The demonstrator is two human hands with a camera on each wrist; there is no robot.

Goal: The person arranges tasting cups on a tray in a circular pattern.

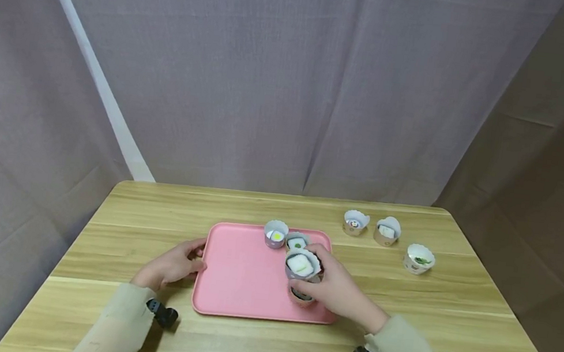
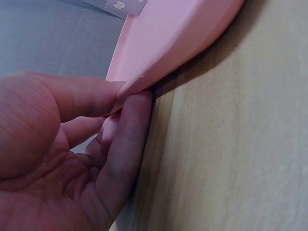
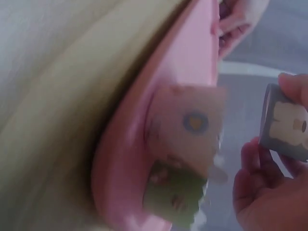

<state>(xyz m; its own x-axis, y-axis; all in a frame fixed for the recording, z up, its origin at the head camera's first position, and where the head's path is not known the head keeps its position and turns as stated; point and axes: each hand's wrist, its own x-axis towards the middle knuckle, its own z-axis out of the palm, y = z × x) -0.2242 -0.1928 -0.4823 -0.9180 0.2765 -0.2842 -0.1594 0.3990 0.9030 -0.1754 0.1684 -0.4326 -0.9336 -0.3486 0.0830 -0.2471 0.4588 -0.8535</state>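
My left hand (image 1: 175, 262) pinches the left rim of a pink tray (image 1: 239, 275); in the left wrist view the thumb lies on the rim and a finger under it. Over the tray's right part, my right hand (image 1: 334, 286) holds a grey paper baking cup (image 1: 302, 265) with a white piece inside. In the right wrist view that cup (image 3: 286, 122) is raised off the tray, between thumb and fingers. Below it stand a pinkish cup (image 3: 185, 127) and a green cup (image 3: 171, 195). At the tray's back are a cup with a white-and-yellow piece (image 1: 275, 235) and another, partly hidden cup (image 1: 297, 243).
On the wooden table (image 1: 152, 213), right of the tray, stand three more paper cups: one with a small round piece (image 1: 355, 223), one with white pieces (image 1: 387, 231) and one with something green (image 1: 418, 259). Grey cloth (image 1: 246, 79) hangs behind the table.
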